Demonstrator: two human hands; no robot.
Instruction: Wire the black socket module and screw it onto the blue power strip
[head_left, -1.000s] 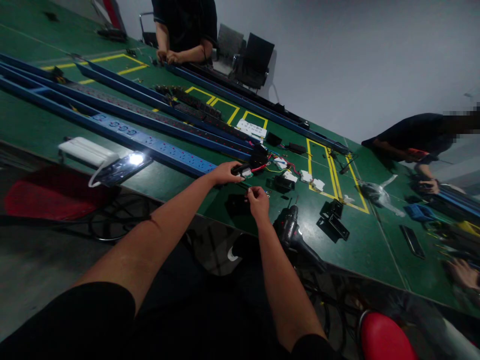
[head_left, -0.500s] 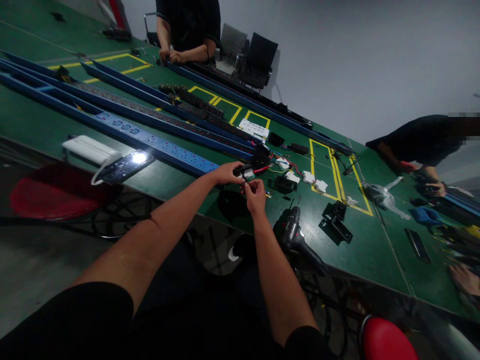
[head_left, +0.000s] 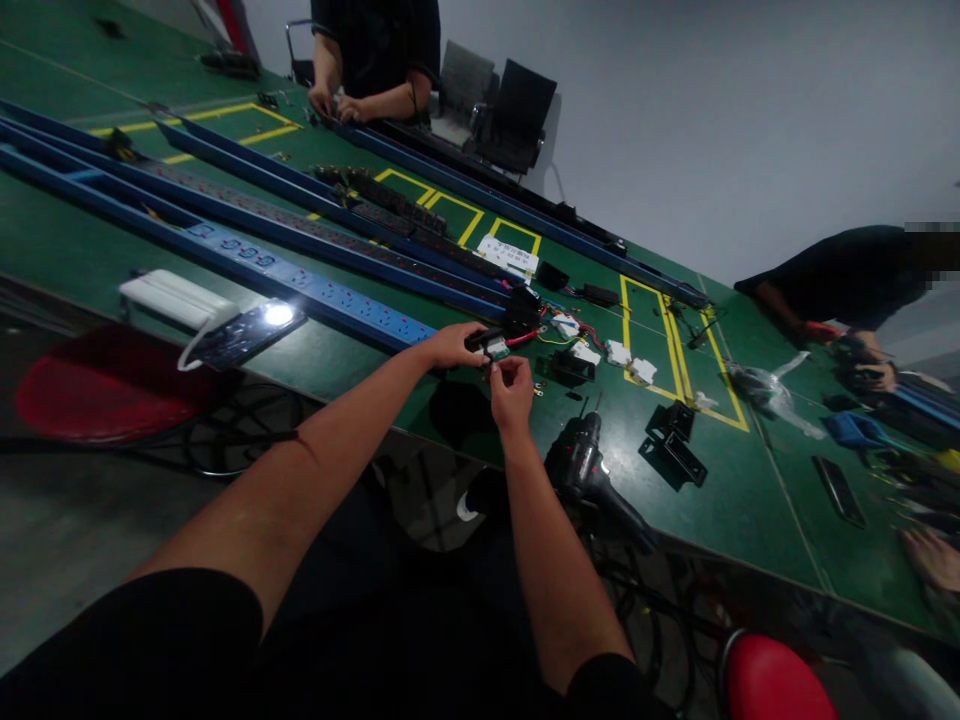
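My left hand (head_left: 457, 347) is closed around a small black-and-white wired module (head_left: 495, 347) at the near end of a blue socket strip (head_left: 352, 300). Red and yellow-green wires run off to its right. My right hand (head_left: 512, 393) is pinched just below the module, its fingertips close to a green part of it; whatever sits between them is too small to make out. To the right of my hands lie a black bracket (head_left: 571, 367) and white connector pieces (head_left: 619, 353). A black cordless drill (head_left: 592, 470) rests at the table edge beside my right forearm.
Long blue rails (head_left: 262, 170) cross the green table (head_left: 750, 520). A lit phone (head_left: 251, 333) and a white power bank (head_left: 176, 297) lie left. Black brackets (head_left: 679, 450) and a dark phone (head_left: 838, 490) lie right. Co-workers handle parts at the far side and right. Red stools (head_left: 780, 680) stand below.
My right hand has shifted very slightly at the module. My left hand keeps its hold. The co-worker's hands at the far side have moved a little.
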